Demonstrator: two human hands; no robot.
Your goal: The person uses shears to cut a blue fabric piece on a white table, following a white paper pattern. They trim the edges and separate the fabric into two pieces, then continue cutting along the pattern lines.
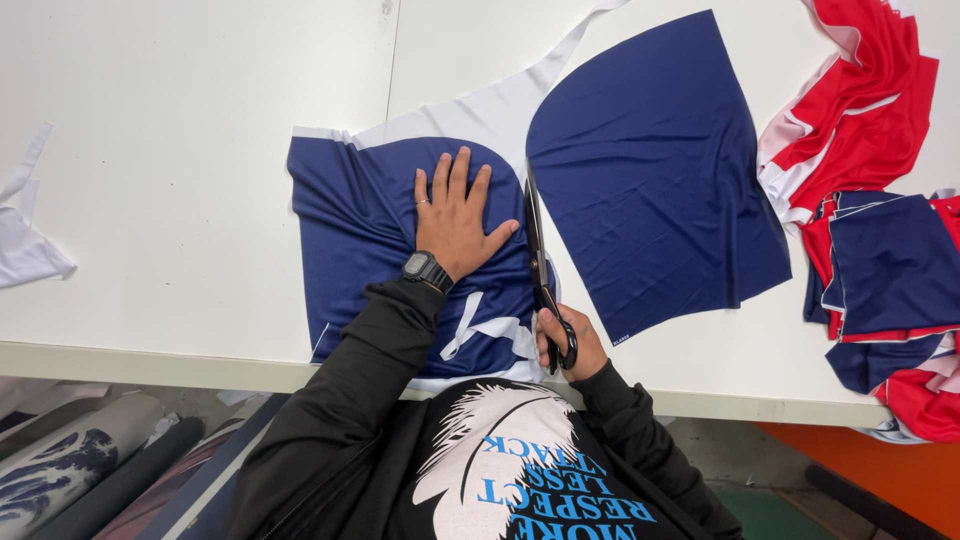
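Observation:
My left hand [455, 215] lies flat, fingers spread, on a rumpled navy fabric piece with white edges [345, 230] on the white table [170, 150]. A black watch sits on that wrist. My right hand [565, 345] grips the handles of long black scissors [537, 255], whose blades point away from me along the fabric's curved right edge. Just right of the blades lies a separate flat navy fabric panel [650, 170].
A heap of red, white and navy fabric pieces [880, 200] fills the table's right side. A white scrap [25, 245] lies at the left edge. Rolls of fabric [80, 460] lie on the floor below the table's near edge.

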